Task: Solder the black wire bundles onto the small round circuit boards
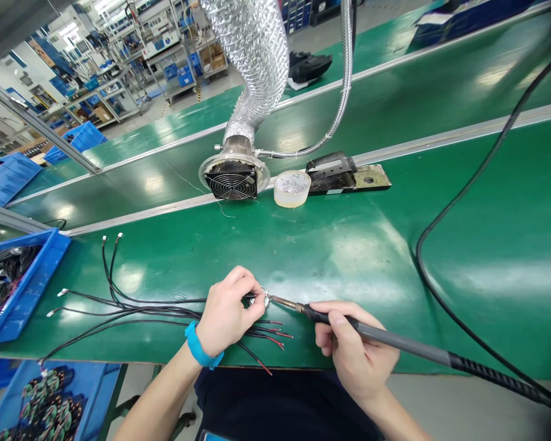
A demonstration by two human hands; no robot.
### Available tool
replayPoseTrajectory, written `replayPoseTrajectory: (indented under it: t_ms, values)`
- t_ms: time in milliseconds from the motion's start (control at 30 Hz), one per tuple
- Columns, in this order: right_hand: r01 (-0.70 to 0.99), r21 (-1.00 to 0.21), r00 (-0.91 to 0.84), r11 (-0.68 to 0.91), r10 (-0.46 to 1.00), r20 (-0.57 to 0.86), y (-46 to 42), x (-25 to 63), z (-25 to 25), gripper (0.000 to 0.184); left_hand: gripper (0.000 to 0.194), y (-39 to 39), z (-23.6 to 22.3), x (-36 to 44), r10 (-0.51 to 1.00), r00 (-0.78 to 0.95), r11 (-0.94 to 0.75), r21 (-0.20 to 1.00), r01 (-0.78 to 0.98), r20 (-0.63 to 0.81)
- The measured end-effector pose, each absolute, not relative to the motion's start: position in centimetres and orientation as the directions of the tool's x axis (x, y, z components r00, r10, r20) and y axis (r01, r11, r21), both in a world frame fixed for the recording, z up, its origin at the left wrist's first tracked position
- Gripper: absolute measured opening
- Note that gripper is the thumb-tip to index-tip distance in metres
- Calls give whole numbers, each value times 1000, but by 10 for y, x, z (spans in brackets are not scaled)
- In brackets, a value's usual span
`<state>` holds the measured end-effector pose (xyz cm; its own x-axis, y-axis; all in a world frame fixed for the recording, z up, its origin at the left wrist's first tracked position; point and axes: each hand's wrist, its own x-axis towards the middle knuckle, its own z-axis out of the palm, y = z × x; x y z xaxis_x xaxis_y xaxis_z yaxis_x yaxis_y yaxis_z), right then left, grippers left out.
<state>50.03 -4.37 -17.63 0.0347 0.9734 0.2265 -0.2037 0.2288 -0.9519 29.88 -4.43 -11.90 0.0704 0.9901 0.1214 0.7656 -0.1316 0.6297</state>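
My right hand (356, 349) is closed round the handle of a soldering iron (386, 335), whose tip points left. That tip meets a small shiny metallic piece (265, 300) just beyond my left fingertips. With its fingers pinched together, my left hand (232, 306) holds something at this spot, mostly hidden by the fingers; it may be a wire end or the metallic piece. Several black cables (151, 310) run under my left hand. Their red and black stripped ends (275, 337) stick out to its right, and small white connectors (63, 292) lie at their left ends.
A fume extractor fan (232, 184) hangs from a silver duct behind the hands. Beside it stand a white round tub (292, 191) and a black metal stand (335, 174). Blue bins (32, 294) sit at the left. The iron's cord (422, 245) loops along the right.
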Motion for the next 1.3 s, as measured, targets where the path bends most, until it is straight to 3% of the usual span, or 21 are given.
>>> replayPoseTrajectory:
  t_ms: [533, 900, 1133, 1233, 1300]
  values:
    - [-206, -945, 141, 254, 963, 228, -46, 500, -177, 23, 14, -43, -116, 298, 991, 96, -135, 594, 794, 97]
    - [-151, -940, 151, 306, 947, 284, -41, 498, -173, 21, 11, -50, -117, 299, 984, 144, -176, 415, 893, 107]
    - [162, -929, 78, 332, 934, 347, 10, 520, -154, 25, 5, -57, -124, 292, 979, 171, -204, 443, 873, 113]
    - [239, -904, 126, 355, 911, 392, 47, 529, -146, 30, 40, -61, -131, 288, 972, 203, -234, 397, 888, 119]
    - [282, -881, 136, 379, 894, 427, 75, 530, -144, 34, 50, -63, -136, 285, 971, 222, -241, 343, 908, 93]
